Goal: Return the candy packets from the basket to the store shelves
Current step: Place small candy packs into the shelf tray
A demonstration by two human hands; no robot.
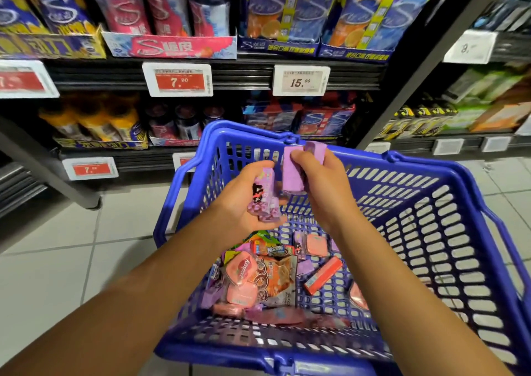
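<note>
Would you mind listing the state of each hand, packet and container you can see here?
left hand: holds a purple printed packet above the basket
right hand: grips plain purple packets, lifted above the basket
blue basket: upright, many candy packets loose on its floor
store shelves: stocked, price tags on front rails
</note>
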